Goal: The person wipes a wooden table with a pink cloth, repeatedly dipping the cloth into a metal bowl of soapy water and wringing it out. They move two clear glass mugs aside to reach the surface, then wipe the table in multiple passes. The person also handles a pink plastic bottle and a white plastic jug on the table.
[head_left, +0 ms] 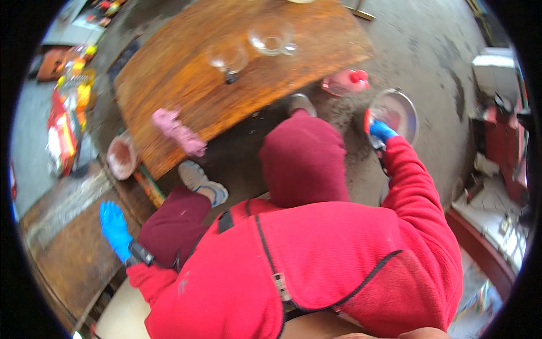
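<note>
My left hand point(114, 229), in a blue glove, is held out at the left beside my knee. Its fingers are stretched out with nothing in them, over or on a worn brown wooden surface point(84, 257). Down at the right, my right hand point(383, 131), also gloved in blue, reaches to the near left rim of a round metal basin point(416, 110) with cloudy pinkish liquid. That hand is closed around a small red-orange thing point(368, 120), whose kind I cannot make out. Fingers and blur hide part of it.
A wooden table point(186, 73) ahead bears two clear glass bowls point(271, 37) point(227, 53) and a crumpled pink cloth point(178, 131). A pink container with a red cap point(345, 83) stands on the floor beside the basin. A pinkish bowl point(122, 156) sits left of the table.
</note>
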A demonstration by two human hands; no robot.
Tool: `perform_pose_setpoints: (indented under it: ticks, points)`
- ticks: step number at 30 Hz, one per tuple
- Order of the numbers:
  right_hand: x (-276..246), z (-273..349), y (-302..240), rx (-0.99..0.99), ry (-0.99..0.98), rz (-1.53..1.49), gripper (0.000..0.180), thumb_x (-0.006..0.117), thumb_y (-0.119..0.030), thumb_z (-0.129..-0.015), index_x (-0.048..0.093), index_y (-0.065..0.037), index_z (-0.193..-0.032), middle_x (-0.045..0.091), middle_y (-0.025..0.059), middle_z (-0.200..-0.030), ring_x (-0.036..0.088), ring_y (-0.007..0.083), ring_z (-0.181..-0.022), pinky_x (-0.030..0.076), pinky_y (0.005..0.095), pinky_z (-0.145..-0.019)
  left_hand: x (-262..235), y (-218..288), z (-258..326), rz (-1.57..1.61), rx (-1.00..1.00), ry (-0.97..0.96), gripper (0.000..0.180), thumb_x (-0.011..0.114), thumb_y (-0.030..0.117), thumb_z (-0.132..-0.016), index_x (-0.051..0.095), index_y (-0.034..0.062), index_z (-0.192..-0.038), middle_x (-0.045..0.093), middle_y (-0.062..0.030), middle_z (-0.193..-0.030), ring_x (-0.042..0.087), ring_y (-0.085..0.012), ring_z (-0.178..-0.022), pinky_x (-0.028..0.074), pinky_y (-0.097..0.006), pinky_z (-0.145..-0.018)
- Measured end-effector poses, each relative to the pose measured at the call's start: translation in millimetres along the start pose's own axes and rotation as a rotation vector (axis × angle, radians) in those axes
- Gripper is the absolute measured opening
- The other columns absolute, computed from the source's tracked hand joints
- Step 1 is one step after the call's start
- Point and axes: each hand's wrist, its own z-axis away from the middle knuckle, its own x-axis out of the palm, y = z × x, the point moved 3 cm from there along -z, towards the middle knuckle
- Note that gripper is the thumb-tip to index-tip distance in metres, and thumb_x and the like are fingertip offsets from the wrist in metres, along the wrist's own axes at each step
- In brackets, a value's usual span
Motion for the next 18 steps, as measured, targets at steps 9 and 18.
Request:
perform_pose_setpoints:
  ticks: [9,18]
  points:
    - [2,13,-11,0.156,-0.478,0.152,0.033,0.056,-0.019,-0.086,0.068,-0.008,-0.114,0.07,0.0136,-0.101,0.067,0.0258,-0.09,0.052,0.041,-0.075,24,8,-3,0.015,-0.049,-0.022,0.051,0.051,0.018,-0.099,0.038,0.0032,-0.146,0.042,-0.0145,-0.148,0.045,-0.0245,-0.131,0.038,-0.038,-0.108]
    - [-123,93,24,0.187,-0.123,-0.965,0.035,0.065,-0.021,-0.086,0.064,-0.016,-0.12,0.064,0.0042,-0.113,0.06,0.0233,-0.1,0.048,0.0446,-0.085,35,8,-12,-0.053,-0.075,-0.092,0.052,0.053,0.018,-0.098,0.04,0.0023,-0.145,0.046,-0.0135,-0.144,0.048,-0.0234,-0.127,0.04,-0.037,-0.106]
